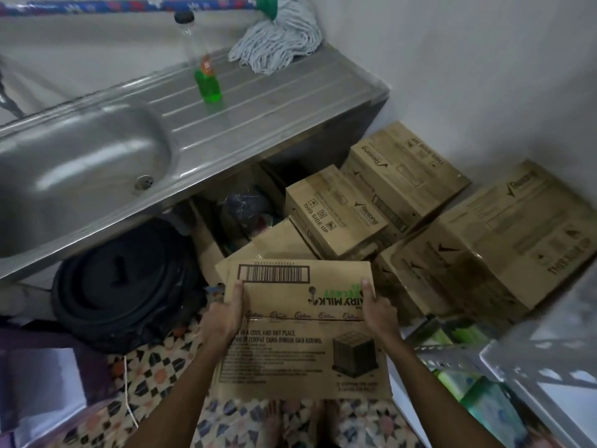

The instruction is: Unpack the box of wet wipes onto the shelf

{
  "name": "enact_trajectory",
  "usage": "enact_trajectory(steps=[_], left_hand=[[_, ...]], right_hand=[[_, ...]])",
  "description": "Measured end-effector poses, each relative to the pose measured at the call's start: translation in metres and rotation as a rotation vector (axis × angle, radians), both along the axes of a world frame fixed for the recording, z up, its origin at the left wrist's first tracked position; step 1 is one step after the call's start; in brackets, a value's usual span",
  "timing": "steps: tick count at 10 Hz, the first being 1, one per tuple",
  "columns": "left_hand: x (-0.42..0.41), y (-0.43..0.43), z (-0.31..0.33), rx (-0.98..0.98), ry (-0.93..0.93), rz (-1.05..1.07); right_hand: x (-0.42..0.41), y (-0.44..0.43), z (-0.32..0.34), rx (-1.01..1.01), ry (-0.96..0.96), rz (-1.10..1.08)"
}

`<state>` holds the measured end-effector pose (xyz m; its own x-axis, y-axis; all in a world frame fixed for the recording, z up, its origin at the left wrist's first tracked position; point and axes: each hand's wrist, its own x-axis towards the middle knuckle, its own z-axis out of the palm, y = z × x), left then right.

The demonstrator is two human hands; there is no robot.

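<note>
I hold a flattened brown cardboard box (pixel 300 334) with a barcode and printed text out in front of me over the patterned floor. My left hand (pixel 223 315) grips its left edge, thumb on top. On the opposite edge my right hand (pixel 379 310) grips the same way. At the lower right, green and white wet wipe packs (pixel 465 379) lie on a grey metal shelf (pixel 529 360); its perforated bars partly cover them.
Several closed cardboard cartons (pixel 407 195) are stacked on the floor ahead and to the right against the wall. A steel sink unit (pixel 135 143) with a green bottle (pixel 206 79) and a mop head (pixel 277 43) stands at the left. A black coiled hose (pixel 126 279) lies under it.
</note>
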<state>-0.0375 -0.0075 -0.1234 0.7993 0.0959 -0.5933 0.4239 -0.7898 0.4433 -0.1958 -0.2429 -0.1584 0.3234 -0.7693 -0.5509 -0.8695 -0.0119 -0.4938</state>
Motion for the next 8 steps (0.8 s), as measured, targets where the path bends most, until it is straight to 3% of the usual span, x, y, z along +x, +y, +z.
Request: enact_trajectory(steps=[3, 5, 7, 8], left_hand=[[0.009, -0.01, -0.026, 0.025, -0.085, 0.004], [0.012, 0.002, -0.027, -0.035, -0.037, -0.049], [0.0, 0.026, -0.024, -0.397, 0.08, -0.002], [-0.027, 0.051, -0.022, -0.456, 0.058, 0.125]], right_hand=[[0.019, 0.005, -0.019, -0.058, -0.017, -0.112], [0.018, 0.005, -0.011, 0.0, -0.006, -0.121], [-0.022, 0.006, -0.002, 0.182, -0.211, -0.079], [-0.062, 0.023, 0.0, 0.172, -0.393, -0.232]])
